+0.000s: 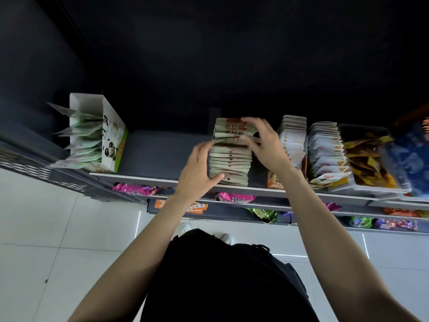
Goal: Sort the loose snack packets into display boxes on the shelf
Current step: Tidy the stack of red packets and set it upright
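From the head camera, the top shelf [151, 156] is lying open and bare between the panda display box [113, 138] at its left end and the row of pale green snack packets [231, 159] in the middle, leaving room on that side; the shelf's front edge is running just under both wrists. To the right the way is crowding up: a white packet row [293, 138] is standing just beside the green one, then another white row [325, 149], then a tray of yellow-brown packets [366, 159] and blurred blue packs [408, 159]. Pink bags [134, 189] are showing on the shelf below. The left hand [197, 173] is resting against the row's left side, its fingers curling round the packets' edge and the thumb pressing near the front. The right hand [264, 142] is reaching over the row's back half, fingers spread and bent, their tips touching the packet tops.
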Demonstrator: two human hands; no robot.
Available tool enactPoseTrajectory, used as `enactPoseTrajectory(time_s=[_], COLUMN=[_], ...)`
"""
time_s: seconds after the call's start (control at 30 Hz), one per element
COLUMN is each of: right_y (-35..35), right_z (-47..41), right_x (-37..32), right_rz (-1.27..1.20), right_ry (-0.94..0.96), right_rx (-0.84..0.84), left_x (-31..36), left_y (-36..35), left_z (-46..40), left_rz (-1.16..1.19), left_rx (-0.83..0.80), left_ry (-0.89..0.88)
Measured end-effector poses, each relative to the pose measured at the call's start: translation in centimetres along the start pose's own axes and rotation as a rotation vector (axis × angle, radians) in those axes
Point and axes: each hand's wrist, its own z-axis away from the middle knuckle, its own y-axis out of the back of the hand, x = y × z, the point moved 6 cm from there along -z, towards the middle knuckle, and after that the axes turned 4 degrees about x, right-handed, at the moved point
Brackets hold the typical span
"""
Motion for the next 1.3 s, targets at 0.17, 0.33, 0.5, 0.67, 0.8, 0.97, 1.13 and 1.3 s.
enactPoseTrajectory(time_s=[0.17, 0.33, 0.5, 0.67, 0.8, 0.97, 1.13, 1.3], right_y=[0.4, 0.4, 0.4, 0.9, 0.8, 0.7, 0.8, 0.5], right_z=[-1.6, -0.8, -1.4, -3.2, -4.1, -5.1, -3.0, -1.9], right_x=[-0.6, -0.4, -0.5, -0.7, -0.1, 1.5, 1.8, 1.4], right_rz=[0.395, 0.442, 0.37, 0.41, 0.331, 0.166, -0.17, 0.079], right_ry=[0.146, 0.278, 0.27, 0.286, 0.238, 0.013, -0.198, 0.077], right_rx=[0.003, -0.164, -0.119, 0.005, -0.039, -0.256, -0.427, -0.209], left_x=[1.4, 1.9, 2.0, 2.4, 3.8, 5.2, 4.7, 4.4], left_y=[0.1, -0.5, 0.0, -0.3, 1.3, 2.0, 0.6, 1.4], left_z=[-1.0, -0.9, -1.5, -2.8, -4.4, -6.8, -6.4, -5.1], left_rz=[-0.171, -0.507, -0.485, -0.53, -0.41, -0.441, -0.496, -0.448], left_rx=[0.005, 0.031, 0.091, 0.063, 0.186, 0.231, 0.248, 0.275], left_ry=[-0.199, -0.428, -0.462, -0.601, -0.654, -0.617, -0.636, -0.598])
